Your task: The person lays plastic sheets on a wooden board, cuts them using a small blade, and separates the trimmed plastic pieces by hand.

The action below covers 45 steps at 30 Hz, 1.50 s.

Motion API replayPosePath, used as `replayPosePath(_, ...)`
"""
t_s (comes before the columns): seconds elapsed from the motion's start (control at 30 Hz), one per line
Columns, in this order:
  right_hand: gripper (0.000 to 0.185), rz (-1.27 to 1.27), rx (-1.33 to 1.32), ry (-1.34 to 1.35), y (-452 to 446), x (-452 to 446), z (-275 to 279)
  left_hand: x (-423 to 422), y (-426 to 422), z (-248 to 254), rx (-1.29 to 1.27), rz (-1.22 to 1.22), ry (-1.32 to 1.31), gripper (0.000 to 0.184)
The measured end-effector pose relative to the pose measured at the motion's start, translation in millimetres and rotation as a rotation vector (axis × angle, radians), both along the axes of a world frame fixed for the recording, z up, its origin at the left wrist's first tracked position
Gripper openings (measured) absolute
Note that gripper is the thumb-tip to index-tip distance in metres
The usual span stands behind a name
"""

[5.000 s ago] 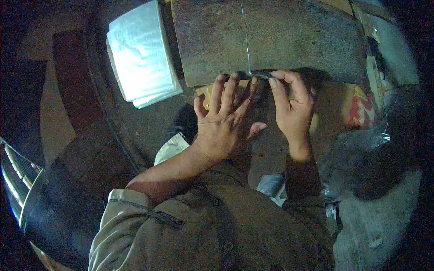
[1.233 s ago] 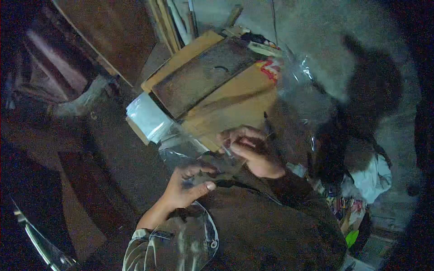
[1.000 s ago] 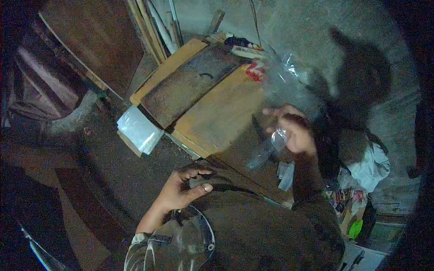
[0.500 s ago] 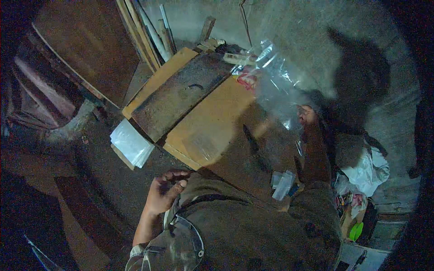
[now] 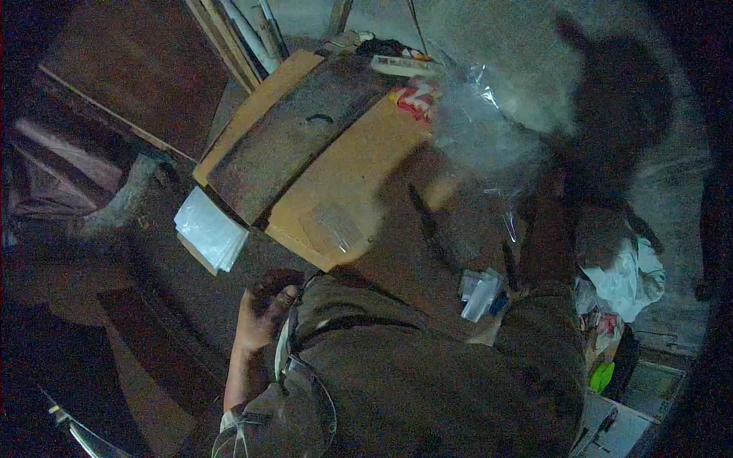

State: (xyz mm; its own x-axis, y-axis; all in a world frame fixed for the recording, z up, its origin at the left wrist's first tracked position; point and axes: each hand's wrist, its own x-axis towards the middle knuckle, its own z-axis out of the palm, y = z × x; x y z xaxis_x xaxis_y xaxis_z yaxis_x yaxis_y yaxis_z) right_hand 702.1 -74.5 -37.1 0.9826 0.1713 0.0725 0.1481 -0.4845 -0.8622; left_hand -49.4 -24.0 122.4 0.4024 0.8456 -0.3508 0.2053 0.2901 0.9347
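My left hand (image 5: 262,309) rests beside my trouser leg (image 5: 324,301) at lower left, fingers curled in shadow and thumb folded in; nothing shows between them. My right hand (image 5: 548,162) is very dark and partly behind a large clear plastic bag (image 5: 489,126), which hangs from it over the right end of the cardboard (image 5: 343,187). Its fingers are hard to make out. A small clear packet (image 5: 332,229) lies on the cardboard near its front edge. Several small clear packets (image 5: 481,295) lie near my right knee. A red, white and yellow wrapper (image 5: 416,99) shows behind the bag.
A stack of clear plastic sleeves (image 5: 210,229) lies left of the cardboard. A dark worn board (image 5: 294,141) covers part of the cardboard. Wooden sticks (image 5: 225,46) lean at the back. At right are a white plastic bag (image 5: 630,278) and a bright green object (image 5: 602,376).
The view has shifted slightly. My left fingers have curled in closer. The clear bag has spread more to the right, and my right hand has moved up and right into shadow.
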Motion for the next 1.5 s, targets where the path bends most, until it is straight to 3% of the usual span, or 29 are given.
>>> replayPosePath(0.13, 0.048, -0.091, -0.171, -0.502, -15, -70, 46, 1, 1, 0, 0.026, -0.017, 0.052, 0.024)
replayPosePath(0.3, 0.052, 0.184, -0.384, -0.956, -40, -217, 85, -3, 1, -19, -0.01, -0.03, 0.022, 0.024)
replayPosePath(0.37, 0.051, 0.369, -0.536, -0.972, -59, -256, 66, -2, 0, -20, -0.001, -0.062, -0.003, 0.024)
replayPosePath(0.43, 0.048, 0.561, -0.791, -0.825, -87, -268, 21, 3, -4, -15, -0.004, -0.037, -0.04, 0.027)
replayPosePath(0.57, 0.044, 0.881, -1.757, -0.676, -135, -247, -91, -3, -10, -22, -0.026, -0.037, -0.024, 0.028)
replayPosePath(0.6, 0.046, 0.868, -1.312, -0.951, -143, -255, -99, -3, -8, -22, -0.011, -0.079, -0.029, 0.027)
replayPosePath(0.67, 0.047, 0.818, -0.846, -1.174, -136, -281, -84, -5, -9, -21, 0.008, -0.124, -0.036, 0.026)
replayPosePath(0.77, 0.037, 0.935, -0.609, -0.768, -140, -277, -108, -3, -12, -21, -0.029, -0.107, -0.062, 0.025)
replayPosePath(0.83, 0.031, 0.877, -0.444, -0.342, -146, -264, -136, -3, -12, -23, -0.023, -0.112, -0.111, 0.026)
replayPosePath(0.9, 0.027, 0.772, -0.313, -0.089, -142, -258, -138, -5, -11, -22, -0.013, -0.124, -0.121, 0.025)
replayPosePath(1.03, 0.024, 0.58, -0.141, 0.326, -107, -290, -40, -7, -11, -18, -0.012, -0.14, -0.08, 0.025)
replayPosePath(1.07, 0.024, 0.591, -0.139, 0.326, -102, -304, -21, -7, -11, -21, -0.009, -0.13, -0.078, 0.025)
replayPosePath(1.1, 0.023, 0.714, -0.479, -0.374, -96, -319, -3, -7, -12, -26, -0.014, -0.146, -0.1, 0.026)
replayPosePath(1.17, 0.022, 0.785, -0.781, -1.106, -86, -336, 38, -8, -13, -31, -0.019, -0.142, -0.12, 0.027)
replayPosePath(1.23, 0.017, 0.823, -0.682, -1.199, -74, -344, 70, -8, -14, -32, 0.055, -0.225, -0.1, 0.03)
replayPosePath(1.27, 0.017, 0.832, -0.677, -1.201, -71, -344, 71, -8, -14, -33, 0.023, -0.251, -0.147, 0.03)
replayPosePath(1.37, 0.017, 0.828, -0.367, -0.823, -63, -353, 91, -7, -16, -36, 0.104, -0.264, -0.096, 0.031)
replayPosePath(1.43, 0.021, 0.565, -0.193, -0.229, -49, -392, 138, -5, -14, -31, 0.095, -0.268, -0.116, 0.031)
replayPosePath(1.5, 0.022, 0.572, -0.206, -0.331, -44, -388, 143, -4, -11, -25, 0.09, -0.274, -0.136, 0.032)
